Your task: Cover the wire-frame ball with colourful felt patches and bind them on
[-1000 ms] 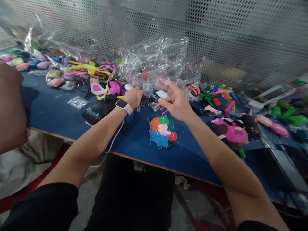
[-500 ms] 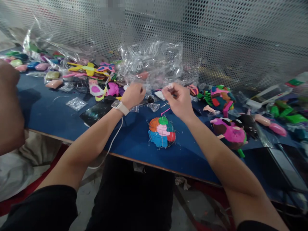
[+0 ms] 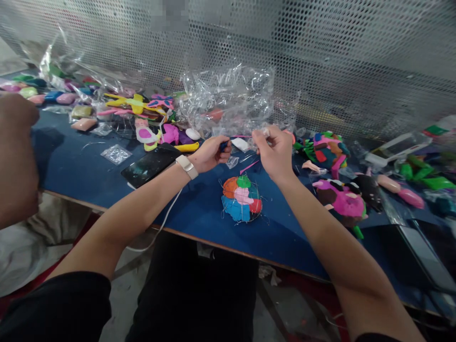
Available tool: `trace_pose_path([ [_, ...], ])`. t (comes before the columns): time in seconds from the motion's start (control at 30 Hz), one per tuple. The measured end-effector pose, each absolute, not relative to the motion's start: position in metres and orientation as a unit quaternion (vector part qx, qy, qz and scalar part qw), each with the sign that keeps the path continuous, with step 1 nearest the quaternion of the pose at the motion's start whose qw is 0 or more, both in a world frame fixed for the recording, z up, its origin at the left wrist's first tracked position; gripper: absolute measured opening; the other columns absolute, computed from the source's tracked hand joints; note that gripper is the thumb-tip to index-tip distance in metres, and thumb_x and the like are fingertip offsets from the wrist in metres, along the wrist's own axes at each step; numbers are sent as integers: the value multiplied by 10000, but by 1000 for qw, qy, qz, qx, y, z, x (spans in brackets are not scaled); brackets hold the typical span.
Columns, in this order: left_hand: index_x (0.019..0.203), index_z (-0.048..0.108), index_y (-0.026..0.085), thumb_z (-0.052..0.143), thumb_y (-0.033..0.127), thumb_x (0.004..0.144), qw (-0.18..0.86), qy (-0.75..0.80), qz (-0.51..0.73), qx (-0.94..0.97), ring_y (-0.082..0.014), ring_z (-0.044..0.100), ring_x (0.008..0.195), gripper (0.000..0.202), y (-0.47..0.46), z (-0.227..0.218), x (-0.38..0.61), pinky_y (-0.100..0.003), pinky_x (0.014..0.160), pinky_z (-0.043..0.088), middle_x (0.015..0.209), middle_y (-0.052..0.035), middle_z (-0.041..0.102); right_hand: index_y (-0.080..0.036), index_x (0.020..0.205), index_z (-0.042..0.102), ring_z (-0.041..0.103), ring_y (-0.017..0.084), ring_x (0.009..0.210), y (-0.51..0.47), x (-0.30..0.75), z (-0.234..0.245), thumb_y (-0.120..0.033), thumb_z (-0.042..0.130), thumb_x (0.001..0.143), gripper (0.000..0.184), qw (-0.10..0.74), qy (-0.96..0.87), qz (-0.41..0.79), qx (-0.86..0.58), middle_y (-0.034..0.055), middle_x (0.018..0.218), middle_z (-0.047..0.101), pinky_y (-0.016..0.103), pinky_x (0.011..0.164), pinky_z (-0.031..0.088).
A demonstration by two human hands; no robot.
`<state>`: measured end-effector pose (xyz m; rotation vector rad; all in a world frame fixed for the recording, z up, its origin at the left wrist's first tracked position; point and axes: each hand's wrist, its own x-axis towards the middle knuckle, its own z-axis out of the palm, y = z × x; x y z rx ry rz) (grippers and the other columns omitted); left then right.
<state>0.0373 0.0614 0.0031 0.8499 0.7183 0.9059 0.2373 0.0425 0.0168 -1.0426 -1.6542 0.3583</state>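
My left hand [image 3: 208, 154], with a white watch on its wrist, is closed around a small dark blue tool just beyond a black phone [image 3: 151, 165]. My right hand [image 3: 276, 151] is pinched on a small clear plastic packet at the foot of a crumpled clear plastic heap [image 3: 230, 97]. A flat round clay piece [image 3: 242, 198] in orange, green, pink, blue and red, set in a wire frame, lies on the blue table [image 3: 71, 164] just in front of both hands. A thin pink strip [image 3: 248, 166] lies between the hands.
Coloured clay figures and packets [image 3: 137, 105] crowd the back left; more clay figures [image 3: 344, 199] lie at the right. A small clear packet [image 3: 114, 153] lies left of the phone. Another person's arm [image 3: 16, 156] fills the left edge. A perforated metal screen [image 3: 320, 57] backs the table.
My right hand went from spread open to pinched on the clear packet. My left hand drew back from the plastic heap and now grips the dark blue tool.
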Motion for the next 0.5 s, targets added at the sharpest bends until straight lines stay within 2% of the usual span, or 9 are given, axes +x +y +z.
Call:
trace_pose_path([
  [0.2,899,607,152,438,66,1069,771,315,439,337,-53,416,490,254,61,2,38,-199,479,289,706,28,521,-258,615,432,479,152,621,44,239,17,-588,746,999,596,551,-692,145,-444,-23,639,462,359,611,461],
  [0.3,894,605,149,440,32,1025,770,295,449,344,-48,433,504,242,61,1,38,-197,493,313,764,12,573,-259,621,429,463,139,595,43,238,17,-524,748,986,553,547,-694,159,-439,-33,636,461,349,578,409],
  [0.4,853,600,157,483,20,957,771,278,451,353,-56,421,513,208,63,-1,37,-203,496,318,748,17,545,-257,624,440,458,132,591,42,236,18,-491,744,976,520,548,-700,161,-428,-36,639,461,347,578,375],
  [0.5,805,568,176,505,38,931,769,269,448,368,-70,373,512,197,65,-3,36,-212,487,291,684,41,432,-257,622,430,448,133,588,41,235,20,-519,745,979,543,550,-701,159,-425,-35,638,453,352,584,359],
])
